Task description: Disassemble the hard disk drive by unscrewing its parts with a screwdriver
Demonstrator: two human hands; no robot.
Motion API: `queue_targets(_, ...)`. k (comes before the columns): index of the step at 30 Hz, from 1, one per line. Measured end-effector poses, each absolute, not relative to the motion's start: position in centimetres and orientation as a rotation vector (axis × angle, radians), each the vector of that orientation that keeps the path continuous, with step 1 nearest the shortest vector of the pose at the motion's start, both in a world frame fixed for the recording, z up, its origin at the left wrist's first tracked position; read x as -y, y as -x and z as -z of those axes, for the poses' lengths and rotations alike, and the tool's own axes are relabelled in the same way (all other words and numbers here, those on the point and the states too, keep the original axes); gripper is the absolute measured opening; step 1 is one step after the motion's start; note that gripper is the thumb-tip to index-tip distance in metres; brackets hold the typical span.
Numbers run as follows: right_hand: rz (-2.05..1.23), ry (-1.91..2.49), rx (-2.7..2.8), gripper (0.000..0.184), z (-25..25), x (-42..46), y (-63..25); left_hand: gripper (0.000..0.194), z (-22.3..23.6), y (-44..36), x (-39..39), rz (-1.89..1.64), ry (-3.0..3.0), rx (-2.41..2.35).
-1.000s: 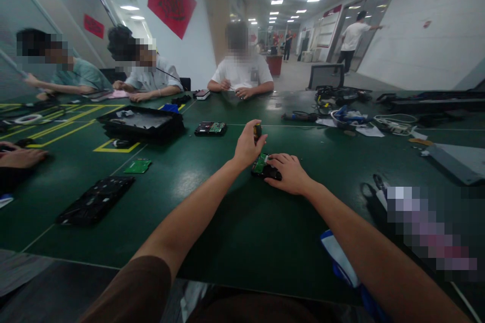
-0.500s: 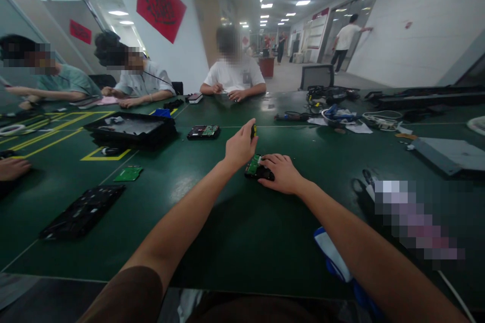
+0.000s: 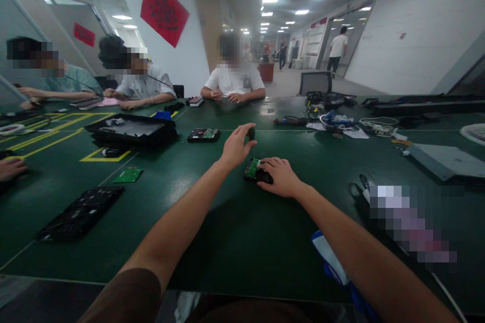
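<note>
My left hand (image 3: 238, 146) is closed round the dark handle of a screwdriver (image 3: 251, 134), held upright with its thin shaft pointing down. Below it lies a hard drive (image 3: 253, 169) with a green circuit board facing up. The shaft reaches the far part of that board; its tip is too small to make out. My right hand (image 3: 281, 175) grips the drive from the right, thumb along the near edge and fingers across the top, so it hides the drive's right part. Another hard drive (image 3: 203, 135) with its board showing lies farther off.
To the left are a loose green circuit board (image 3: 129, 175), a black casing (image 3: 81, 212) and a black tray (image 3: 131, 131). On the right lie a grey metal box (image 3: 447, 159), cables (image 3: 337, 120) and a blue-white cloth (image 3: 329, 257). Several people sit around the green table.
My left fingers have shifted on the screwdriver handle, which now shows its dark side instead of yellow. My right hand stays on the hard drive. The view has tilted up slightly.
</note>
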State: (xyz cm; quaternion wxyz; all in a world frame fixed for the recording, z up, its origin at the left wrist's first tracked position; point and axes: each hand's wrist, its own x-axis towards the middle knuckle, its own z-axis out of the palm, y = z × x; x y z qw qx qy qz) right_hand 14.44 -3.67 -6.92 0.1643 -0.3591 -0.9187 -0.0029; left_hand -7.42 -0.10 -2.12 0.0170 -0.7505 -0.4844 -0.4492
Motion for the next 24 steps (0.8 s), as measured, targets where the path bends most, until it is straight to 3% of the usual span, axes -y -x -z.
queue_targets(4, 0.006, 1.042, 2.605, 0.058, 7.0, 3.7, -14.4, 0.061, 2.2, 7.6, 0.1, 1.366, 2.300, 1.658)
queue_targets(7, -0.006, 1.052, 2.606, 0.058, 7.1, 3.6, -14.5, 0.063, 2.8, 7.1, 0.1, 1.544, 2.238, 1.655)
queue_targets(12, -0.010, 1.044, 2.607, 0.058, 7.2, 3.5, -14.5, 0.046, 3.3, 6.4, 0.2, 1.789, 2.233, 1.520)
queue_targets(18, -0.005, 1.040, 2.610, 0.058, 7.3, 3.4, -14.5, 0.040, 2.5, 7.3, 0.0, 1.655, 2.219, 1.516)
queue_targets(24, 0.002, 1.030, 2.608, 0.059, 7.3, 3.4, -14.5, 0.047, 2.8, 7.1, -0.1, 1.602, 2.307, 1.516)
